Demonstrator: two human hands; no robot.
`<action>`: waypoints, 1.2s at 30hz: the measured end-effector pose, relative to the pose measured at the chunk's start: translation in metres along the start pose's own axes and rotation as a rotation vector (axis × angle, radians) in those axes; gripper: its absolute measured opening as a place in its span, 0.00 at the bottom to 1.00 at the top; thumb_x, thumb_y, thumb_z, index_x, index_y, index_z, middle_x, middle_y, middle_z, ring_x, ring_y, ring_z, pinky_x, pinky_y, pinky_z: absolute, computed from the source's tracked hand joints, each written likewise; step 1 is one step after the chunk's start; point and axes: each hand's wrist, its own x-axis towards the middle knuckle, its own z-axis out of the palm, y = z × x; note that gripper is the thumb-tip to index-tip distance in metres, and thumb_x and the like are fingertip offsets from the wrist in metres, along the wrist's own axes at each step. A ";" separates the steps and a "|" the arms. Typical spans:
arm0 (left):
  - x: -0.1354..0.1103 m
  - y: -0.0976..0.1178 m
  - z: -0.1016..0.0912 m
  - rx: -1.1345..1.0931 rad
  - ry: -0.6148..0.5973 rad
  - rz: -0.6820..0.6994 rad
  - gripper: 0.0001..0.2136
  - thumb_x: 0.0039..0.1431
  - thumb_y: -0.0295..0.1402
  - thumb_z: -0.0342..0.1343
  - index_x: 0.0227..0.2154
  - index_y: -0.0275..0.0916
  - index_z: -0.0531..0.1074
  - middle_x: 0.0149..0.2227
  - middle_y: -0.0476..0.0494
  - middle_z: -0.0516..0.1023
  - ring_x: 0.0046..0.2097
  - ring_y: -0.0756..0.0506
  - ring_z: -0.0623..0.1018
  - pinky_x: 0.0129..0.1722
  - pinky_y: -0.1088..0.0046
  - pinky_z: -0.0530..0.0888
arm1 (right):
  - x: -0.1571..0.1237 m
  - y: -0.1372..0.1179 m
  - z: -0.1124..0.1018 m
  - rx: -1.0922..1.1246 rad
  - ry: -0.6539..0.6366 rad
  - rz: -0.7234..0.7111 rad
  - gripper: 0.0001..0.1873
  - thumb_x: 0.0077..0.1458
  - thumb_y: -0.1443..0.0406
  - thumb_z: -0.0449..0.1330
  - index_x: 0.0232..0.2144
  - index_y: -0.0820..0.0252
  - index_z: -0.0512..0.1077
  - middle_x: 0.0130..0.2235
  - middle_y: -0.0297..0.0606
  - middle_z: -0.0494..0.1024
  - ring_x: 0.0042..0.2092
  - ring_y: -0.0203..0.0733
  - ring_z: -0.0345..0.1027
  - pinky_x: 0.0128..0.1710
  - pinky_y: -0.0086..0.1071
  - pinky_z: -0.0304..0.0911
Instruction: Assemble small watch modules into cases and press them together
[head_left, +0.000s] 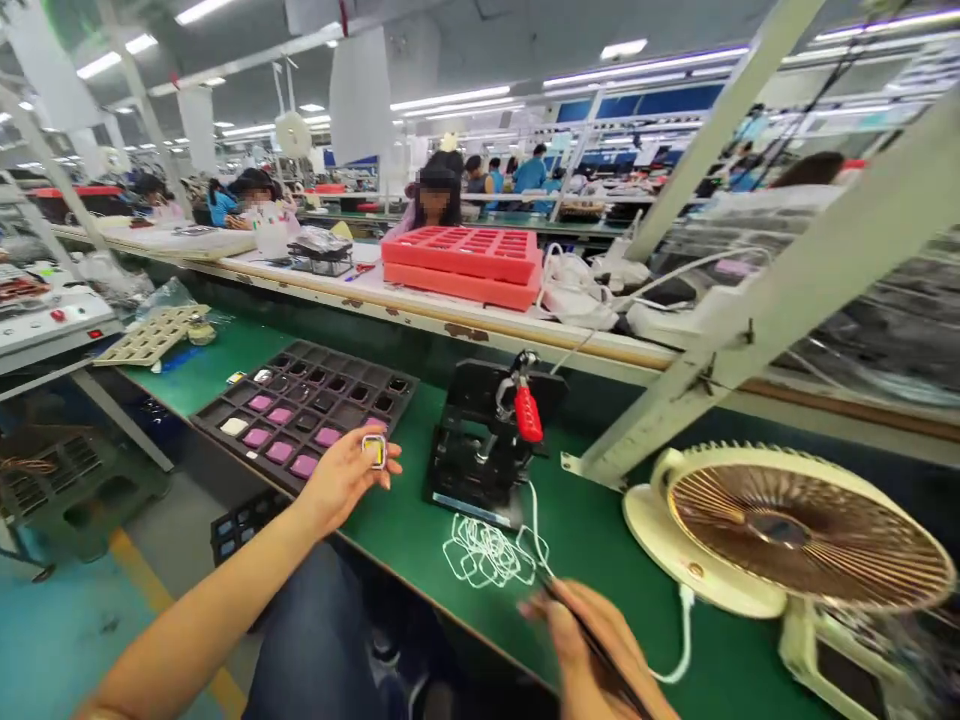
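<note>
My left hand (339, 478) is closed round a small square watch case (374, 452) with a silvery rim and a yellow middle, held up over the bench by the tray's near right corner. My right hand (592, 655) grips black tweezers (598, 650), slightly blurred. Their tip is beside a loose pile of thin white square rings (484, 552) on the green bench top; whether it touches a ring I cannot tell. Behind the pile stands a black clamp fixture (469, 465) with a red handle (528, 414).
A dark compartment tray (247, 408) holds several black and pink pieces at left. A cream fan (780, 530) lies tilted at right, its white cable (684, 640) on the bench. Red foam trays (461, 268) sit on the shelf ahead. A slanted white post (720, 370) rises at right.
</note>
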 end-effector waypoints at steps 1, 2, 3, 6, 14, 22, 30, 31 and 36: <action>-0.010 -0.004 0.016 -0.028 -0.025 -0.007 0.26 0.63 0.45 0.69 0.57 0.38 0.71 0.48 0.33 0.84 0.42 0.41 0.84 0.37 0.66 0.80 | 0.005 -0.010 0.015 0.048 -0.086 -0.141 0.09 0.63 0.57 0.70 0.43 0.51 0.85 0.49 0.44 0.84 0.44 0.55 0.84 0.45 0.46 0.84; -0.020 -0.007 0.031 -0.048 -0.053 -0.019 0.25 0.64 0.45 0.69 0.57 0.38 0.71 0.46 0.35 0.84 0.39 0.42 0.84 0.34 0.66 0.80 | 0.010 -0.019 0.029 0.083 -0.163 -0.268 0.08 0.65 0.63 0.68 0.46 0.52 0.85 0.52 0.44 0.84 0.48 0.54 0.83 0.50 0.47 0.82; -0.029 -0.008 0.044 -0.058 -0.081 -0.038 0.25 0.65 0.45 0.68 0.57 0.38 0.72 0.44 0.36 0.84 0.37 0.43 0.84 0.34 0.66 0.80 | 0.015 -0.026 0.041 0.109 -0.227 -0.373 0.11 0.66 0.67 0.67 0.48 0.52 0.84 0.53 0.44 0.83 0.52 0.53 0.82 0.54 0.48 0.81; -0.052 -0.007 0.070 -0.030 -0.134 -0.112 0.23 0.66 0.47 0.67 0.56 0.38 0.74 0.42 0.39 0.84 0.36 0.45 0.83 0.38 0.65 0.83 | 0.023 -0.036 0.063 0.143 -0.315 -0.520 0.20 0.64 0.76 0.65 0.54 0.54 0.81 0.55 0.43 0.83 0.58 0.52 0.79 0.61 0.52 0.76; -0.060 -0.010 0.081 0.088 -0.132 -0.164 0.23 0.66 0.50 0.64 0.56 0.42 0.78 0.52 0.37 0.85 0.53 0.39 0.84 0.51 0.64 0.83 | 0.017 -0.022 0.060 0.134 -0.324 -0.527 0.22 0.61 0.80 0.65 0.53 0.56 0.79 0.53 0.43 0.84 0.58 0.55 0.79 0.59 0.52 0.79; -0.060 -0.019 0.085 0.166 -0.168 -0.186 0.19 0.70 0.43 0.61 0.59 0.43 0.76 0.53 0.40 0.85 0.53 0.41 0.84 0.53 0.66 0.83 | 0.014 -0.009 0.055 0.136 -0.312 -0.514 0.23 0.60 0.81 0.65 0.53 0.56 0.80 0.53 0.44 0.84 0.58 0.57 0.79 0.59 0.54 0.79; -0.060 -0.024 0.085 0.295 -0.179 -0.155 0.17 0.73 0.38 0.57 0.61 0.45 0.75 0.54 0.41 0.85 0.53 0.42 0.84 0.54 0.65 0.81 | 0.013 -0.006 0.050 0.115 -0.310 -0.517 0.24 0.60 0.80 0.65 0.55 0.56 0.80 0.54 0.44 0.84 0.60 0.56 0.78 0.60 0.54 0.78; -0.060 -0.025 0.085 0.329 -0.179 -0.150 0.17 0.73 0.38 0.56 0.61 0.45 0.75 0.55 0.41 0.85 0.52 0.42 0.84 0.54 0.65 0.81 | 0.014 -0.006 0.050 0.106 -0.314 -0.530 0.24 0.60 0.80 0.65 0.55 0.56 0.80 0.55 0.44 0.83 0.60 0.56 0.78 0.60 0.53 0.78; -0.057 -0.031 0.084 0.337 -0.170 -0.141 0.18 0.72 0.37 0.57 0.61 0.45 0.75 0.56 0.42 0.84 0.51 0.43 0.84 0.57 0.65 0.78 | 0.013 -0.001 0.049 0.066 -0.355 -0.623 0.27 0.61 0.81 0.65 0.58 0.56 0.79 0.57 0.46 0.82 0.63 0.57 0.75 0.59 0.53 0.78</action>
